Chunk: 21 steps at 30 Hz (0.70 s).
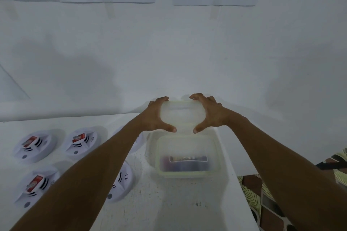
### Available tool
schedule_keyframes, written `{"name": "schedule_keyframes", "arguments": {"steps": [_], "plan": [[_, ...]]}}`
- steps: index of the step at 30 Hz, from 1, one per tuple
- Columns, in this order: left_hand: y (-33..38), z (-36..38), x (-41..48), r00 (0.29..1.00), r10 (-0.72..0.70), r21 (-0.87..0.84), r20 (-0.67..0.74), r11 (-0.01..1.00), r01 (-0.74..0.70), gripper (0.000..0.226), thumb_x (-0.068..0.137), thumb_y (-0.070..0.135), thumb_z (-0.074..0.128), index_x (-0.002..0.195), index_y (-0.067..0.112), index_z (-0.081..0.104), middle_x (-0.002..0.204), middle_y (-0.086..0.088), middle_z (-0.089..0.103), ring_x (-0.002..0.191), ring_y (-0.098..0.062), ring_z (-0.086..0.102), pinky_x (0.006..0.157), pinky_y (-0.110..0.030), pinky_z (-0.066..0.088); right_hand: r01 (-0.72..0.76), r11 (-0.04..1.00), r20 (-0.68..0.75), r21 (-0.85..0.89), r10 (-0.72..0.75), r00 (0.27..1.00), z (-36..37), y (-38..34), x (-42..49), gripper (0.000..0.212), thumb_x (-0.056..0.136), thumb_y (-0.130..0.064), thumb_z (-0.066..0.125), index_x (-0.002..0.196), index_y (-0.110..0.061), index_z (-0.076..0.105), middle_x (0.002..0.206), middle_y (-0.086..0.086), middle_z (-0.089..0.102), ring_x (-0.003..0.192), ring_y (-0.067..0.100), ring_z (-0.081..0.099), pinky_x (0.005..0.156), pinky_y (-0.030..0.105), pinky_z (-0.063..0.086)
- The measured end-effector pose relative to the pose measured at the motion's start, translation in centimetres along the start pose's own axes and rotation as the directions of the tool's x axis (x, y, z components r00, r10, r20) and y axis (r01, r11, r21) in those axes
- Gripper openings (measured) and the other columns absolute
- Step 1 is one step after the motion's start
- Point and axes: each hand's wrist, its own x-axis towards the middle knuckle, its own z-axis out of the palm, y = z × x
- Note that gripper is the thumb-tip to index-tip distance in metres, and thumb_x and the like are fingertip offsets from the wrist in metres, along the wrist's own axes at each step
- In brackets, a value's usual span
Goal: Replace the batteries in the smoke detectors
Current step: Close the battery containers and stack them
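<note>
I look down at my white table [169, 208]. My left hand [155, 118] and my right hand [209, 114] both hold a see-through lid [181, 116], one on each side. My fingers curl over its far edge and my thumbs press its near edge. The lid is up in the air, just behind the box [187, 175]. The box sits on the table, right under my thumbs. Inside it I see dark shapes. They are blurry, so I think they are the batteries [185, 164], but I can't be sure. The detectors [34, 146] lie to my left, apart from the box. Three of them show a red battery [31, 140] on top.

I think I am opening the box to get new batteries. Next I need to put the lid down out of the way. Then one hand is free to reach in.
</note>
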Motion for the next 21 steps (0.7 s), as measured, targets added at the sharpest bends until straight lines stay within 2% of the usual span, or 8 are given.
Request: {"name": "schedule_keyframes", "arguments": {"steps": [4,6,8,10,14,17,19,21], "plan": [[-0.3,0.3,-0.9,0.999,0.033,-0.042,-0.036,0.999,-0.034,0.129,0.051,0.055,0.09,0.152,0.029,0.014,0.157,0.002,0.02,0.144,-0.019,0.02,0.116,-0.046,0.027,-0.001,0.998,0.002,0.056,0.001,1.0,0.7,0.8,-0.6,0.111,0.062,-0.05,0.089,0.15,-0.041,0.021,0.159,-0.012,0.018,0.145,0.016,0.011,0.118,0.054,0.02],[-0.1,0.5,-1.7,0.995,0.045,-0.07,-0.094,0.996,-0.051,0.126,0.052,0.067,0.083,0.152,0.029,0.016,0.16,0.007,0.013,0.146,-0.02,0.019,0.115,-0.05,0.029,-0.015,0.993,-0.053,0.117,0.022,0.998,1.0,1.2,-1.2,0.101,0.069,-0.05,0.084,0.15,-0.04,0.026,0.163,-0.009,0.013,0.148,0.019,0.009,0.119,0.05,0.019],[0.0,0.7,-2.9,0.981,0.057,-0.099,-0.186,0.992,-0.076,0.111,0.06,0.069,0.075,0.15,0.029,0.023,0.159,0.008,0.016,0.144,-0.021,0.023,0.113,-0.051,0.033,-0.028,0.971,-0.166,0.239,0.069,0.984,1.3,1.3,-2.3,0.083,0.077,-0.047,0.078,0.147,-0.038,0.035,0.16,-0.007,0.022,0.146,0.02,0.02,0.117,0.044,0.026],[-0.1,1.2,-4.4,0.957,0.092,-0.12,-0.276,0.984,-0.13,0.087,0.07,0.057,0.074,0.144,0.029,0.036,0.153,0.007,0.026,0.139,-0.019,0.03,0.111,-0.049,0.036,-0.019,0.938,-0.29,0.345,0.126,0.949,1.7,1.0,-3.9,0.064,0.083,-0.042,0.075,0.14,-0.034,0.046,0.151,-0.008,0.036,0.135,0.014,0.039,0.109,0.037,0.038],[-0.1,2.9,-7.5,0.928,0.185,-0.086,-0.322,0.971,-0.223,0.052,0.078,0.04,0.077,0.123,0.033,0.053,0.132,0.012,0.043,0.124,-0.014,0.043,0.101,-0.04,0.045,0.012,0.908,-0.359,0.419,0.153,0.921,3.8,0.4,-7.5,0.044,0.085,-0.035,0.074,0.126,-0.032,0.059,0.133,-0.014,0.05,0.115,0.008,0.054,0.09,0.022,0.044],[-0.2,4.8,-9.4,0.926,0.176,-0.115,-0.333,0.968,-0.225,0.045,0.078,0.036,0.078,0.116,0.033,0.055,0.126,0.008,0.051,0.111,-0.014,0.053,0.084,-0.024,0.049,0.051,0.901,-0.373,0.431,0.126,0.919,5.8,-0.1,-9.8,0.042,0.084,-0.031,0.076,0.122,-0.031,0.061,0.131,-0.013,0.051,0.109,0.003,0.055,0.083,0.017,0.045],[-0.1,6.0,-10.4,0.921,0.133,-0.144,-0.367,0.97,-0.197,0.048,0.079,0.035,0.077,0.12,0.03,0.055,0.126,0.009,0.051,0.104,-0.011,0.056,0.08,-0.023,0.051,0.062,0.882,-0.383,0.467,0.139,0.913,6.9,-0.4,-11.2,0.038,0.084,-0.03,0.076,0.119,-0.031,0.062,0.129,-0.013,0.052,0.108,0.0,0.055,0.08,0.015,0.047],[0.0,6.8,-11.5,0.904,0.06,-0.198,-0.424,0.968,-0.157,0.053,0.079,0.034,0.077,0.126,0.026,0.054,0.125,0.011,0.05,0.1,-0.006,0.055,0.081,-0.025,0.053,0.076,0.853,-0.387,0.517,0.154,0.909,7.7,-0.6,-12.4,0.034,0.085,-0.028,0.076,0.116,-0.032,0.062,0.127,-0.015,0.053,0.11,0.002,0.056,0.081,0.018,0.051]]}}
